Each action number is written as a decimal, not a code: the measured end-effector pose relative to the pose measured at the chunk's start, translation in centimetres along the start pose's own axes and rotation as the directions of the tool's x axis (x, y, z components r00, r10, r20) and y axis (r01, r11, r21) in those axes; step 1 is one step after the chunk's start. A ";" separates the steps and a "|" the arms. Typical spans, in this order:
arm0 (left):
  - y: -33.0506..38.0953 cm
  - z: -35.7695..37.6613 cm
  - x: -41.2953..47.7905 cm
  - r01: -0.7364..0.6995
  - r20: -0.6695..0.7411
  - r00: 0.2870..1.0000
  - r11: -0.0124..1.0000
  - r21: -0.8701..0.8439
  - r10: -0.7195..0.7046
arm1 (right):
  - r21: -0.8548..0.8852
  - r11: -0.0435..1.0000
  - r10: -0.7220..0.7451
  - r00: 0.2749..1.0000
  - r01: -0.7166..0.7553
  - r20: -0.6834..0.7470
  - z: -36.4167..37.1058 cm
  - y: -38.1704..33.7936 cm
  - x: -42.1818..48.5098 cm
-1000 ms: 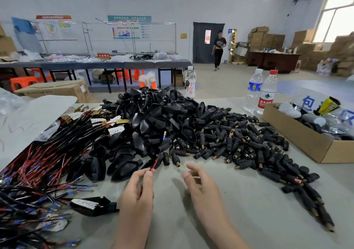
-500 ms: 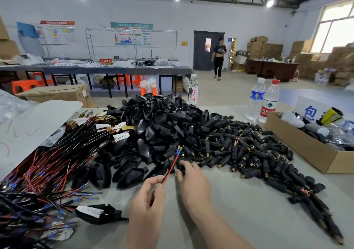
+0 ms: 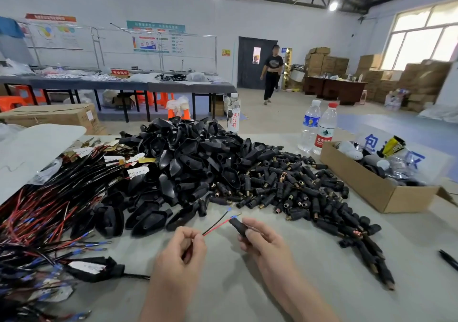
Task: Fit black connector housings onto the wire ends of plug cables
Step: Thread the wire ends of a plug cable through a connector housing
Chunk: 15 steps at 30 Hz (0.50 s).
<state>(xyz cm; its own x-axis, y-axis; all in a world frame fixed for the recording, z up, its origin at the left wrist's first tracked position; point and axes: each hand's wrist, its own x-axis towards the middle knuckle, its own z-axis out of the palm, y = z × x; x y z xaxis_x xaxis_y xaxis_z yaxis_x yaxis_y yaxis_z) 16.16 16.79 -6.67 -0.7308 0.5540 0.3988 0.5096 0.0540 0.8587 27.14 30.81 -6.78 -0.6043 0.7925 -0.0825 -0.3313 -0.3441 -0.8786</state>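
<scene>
- Head view, single camera: worn high, faces forward and down.
- Range: close over the worktop (image 3: 309,284); hall beyond.
- Shared views: none; one camera only.

Grey table (image 3: 247,284) under housings (image 3: 198,163), cables (image 3: 49,212), box (image 3: 366,185).

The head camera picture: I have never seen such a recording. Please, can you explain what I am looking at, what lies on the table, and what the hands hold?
The camera sits on a person's head, looking down at both bare hands. The left hand pinches a red and black wire pair with blue-tipped ends. The right hand holds one black connector housing near those ends. On the grey table lie a pile of black housings, cables, a cardboard box and two water bottles.
</scene>
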 end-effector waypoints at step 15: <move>0.3 0.4 -0.4 -0.003 -0.037 0.999 0.980 0.199 0.011 | -0.036 0.994 -0.105 0.994 0.105 0.012 -2.3 -1.0 0.9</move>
<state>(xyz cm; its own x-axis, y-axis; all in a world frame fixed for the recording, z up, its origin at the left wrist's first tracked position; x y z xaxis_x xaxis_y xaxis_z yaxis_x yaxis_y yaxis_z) 16.78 16.94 -6.68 -0.7416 0.5233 0.4196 0.5921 0.2168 0.7761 28.55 33.03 -7.04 -0.5749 0.8180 0.0158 -0.3671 -0.2406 -0.8985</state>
